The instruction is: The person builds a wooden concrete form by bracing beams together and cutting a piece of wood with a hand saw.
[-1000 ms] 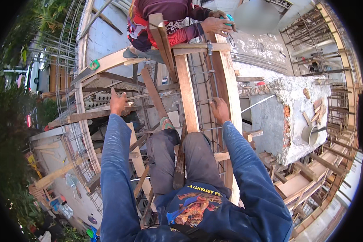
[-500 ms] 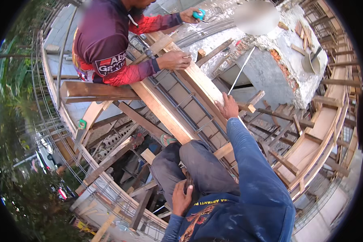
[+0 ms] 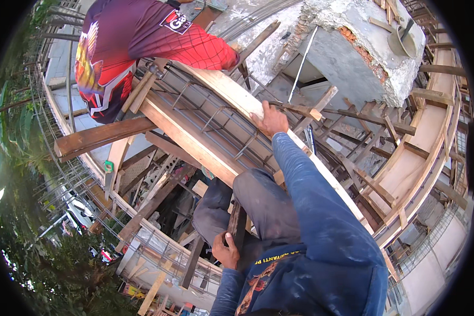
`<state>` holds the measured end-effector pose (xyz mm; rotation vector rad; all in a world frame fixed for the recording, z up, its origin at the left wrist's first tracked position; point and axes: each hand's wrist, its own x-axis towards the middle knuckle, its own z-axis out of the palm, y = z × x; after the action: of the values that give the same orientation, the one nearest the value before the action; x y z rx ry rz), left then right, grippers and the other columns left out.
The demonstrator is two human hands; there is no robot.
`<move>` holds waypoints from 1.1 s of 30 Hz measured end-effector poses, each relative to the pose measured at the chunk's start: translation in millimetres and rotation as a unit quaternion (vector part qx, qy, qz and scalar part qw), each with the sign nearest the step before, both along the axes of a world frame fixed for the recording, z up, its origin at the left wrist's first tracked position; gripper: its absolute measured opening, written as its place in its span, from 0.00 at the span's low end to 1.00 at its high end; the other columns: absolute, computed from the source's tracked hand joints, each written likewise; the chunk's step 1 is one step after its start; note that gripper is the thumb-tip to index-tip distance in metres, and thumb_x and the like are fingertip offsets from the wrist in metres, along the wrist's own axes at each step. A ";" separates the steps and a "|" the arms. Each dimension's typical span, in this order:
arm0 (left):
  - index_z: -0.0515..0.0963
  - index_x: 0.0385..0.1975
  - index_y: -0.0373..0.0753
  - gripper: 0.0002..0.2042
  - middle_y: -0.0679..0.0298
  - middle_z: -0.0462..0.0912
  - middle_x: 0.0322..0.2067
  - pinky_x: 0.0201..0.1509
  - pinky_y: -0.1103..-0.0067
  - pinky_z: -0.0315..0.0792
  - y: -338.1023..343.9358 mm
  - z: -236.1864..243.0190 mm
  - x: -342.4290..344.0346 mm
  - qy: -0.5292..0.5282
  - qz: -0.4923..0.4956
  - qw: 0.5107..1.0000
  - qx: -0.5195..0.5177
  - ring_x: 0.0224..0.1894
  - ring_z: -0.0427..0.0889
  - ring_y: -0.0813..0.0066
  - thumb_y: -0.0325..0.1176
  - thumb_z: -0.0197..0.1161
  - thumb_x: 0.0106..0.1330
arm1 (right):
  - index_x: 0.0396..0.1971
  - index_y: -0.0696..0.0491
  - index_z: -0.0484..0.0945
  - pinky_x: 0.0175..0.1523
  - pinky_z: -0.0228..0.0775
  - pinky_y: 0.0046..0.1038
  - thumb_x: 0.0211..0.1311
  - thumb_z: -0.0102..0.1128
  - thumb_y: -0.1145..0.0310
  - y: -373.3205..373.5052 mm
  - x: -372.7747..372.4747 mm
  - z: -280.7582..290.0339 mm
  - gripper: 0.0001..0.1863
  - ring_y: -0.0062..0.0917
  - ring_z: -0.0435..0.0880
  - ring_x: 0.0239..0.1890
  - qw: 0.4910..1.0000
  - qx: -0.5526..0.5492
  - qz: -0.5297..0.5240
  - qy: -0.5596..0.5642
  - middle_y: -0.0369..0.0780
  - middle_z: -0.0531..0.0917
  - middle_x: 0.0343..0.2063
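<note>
My right hand (image 3: 270, 118) grips the pale board (image 3: 217, 82) on the upper side of a wooden beam form, fingers curled over it. Inside the form lies a steel rebar cage (image 3: 200, 124), with a second light board (image 3: 187, 147) along its lower side. My left hand (image 3: 225, 248) is closed on a dark timber (image 3: 237, 221) between my knees, beside my thigh. A co-worker in a red and maroon shirt (image 3: 121, 37) leans over the form's far end; their hands are mostly out of sight.
A broken concrete block (image 3: 342, 71) with exposed brick and a bucket (image 3: 400, 42) is at upper right. A green-handled saw (image 3: 108, 167) rests at left. Timber formwork (image 3: 424, 152), loose props and open gaps surround me; trees are at far left.
My left hand came down from the left onto the dark timber; my right hand moved up onto the pale board. The co-worker leaned further up-left, the turquoise tape measure leaving view. The view turned.
</note>
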<state>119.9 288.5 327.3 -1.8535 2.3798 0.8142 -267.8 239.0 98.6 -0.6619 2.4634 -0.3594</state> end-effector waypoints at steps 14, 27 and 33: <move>0.82 0.32 0.33 0.15 0.50 0.84 0.26 0.36 0.64 0.74 7.7 -12.4 3.7 -0.078 -0.053 0.996 -0.004 0.28 0.82 0.51 0.41 0.59 0.70 | 0.52 0.55 0.71 0.46 0.78 0.43 0.62 0.54 0.35 16.9 -9.3 -3.8 0.37 0.43 0.86 0.43 0.997 -0.055 -0.027 -0.052 0.51 0.84 0.40; 0.83 0.31 0.33 0.15 0.47 0.84 0.27 0.35 0.61 0.73 1.8 -9.9 3.8 -0.130 -0.089 0.987 0.019 0.29 0.83 0.47 0.40 0.60 0.69 | 0.51 0.56 0.73 0.45 0.78 0.43 0.63 0.53 0.34 17.4 -7.4 -8.9 0.37 0.44 0.86 0.42 0.997 -0.064 -0.030 -0.032 0.52 0.84 0.40; 0.84 0.31 0.33 0.13 0.47 0.85 0.28 0.37 0.62 0.75 1.7 -3.7 -4.1 -0.119 -0.103 0.987 0.017 0.30 0.84 0.48 0.38 0.60 0.67 | 0.51 0.55 0.72 0.47 0.76 0.42 0.64 0.51 0.36 16.3 -6.2 -9.6 0.35 0.42 0.86 0.42 0.998 -0.056 -0.025 -0.031 0.51 0.84 0.41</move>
<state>115.9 290.2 323.6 -1.5581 2.3376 0.5758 -274.0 255.3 89.0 -0.6269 2.4180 -0.5338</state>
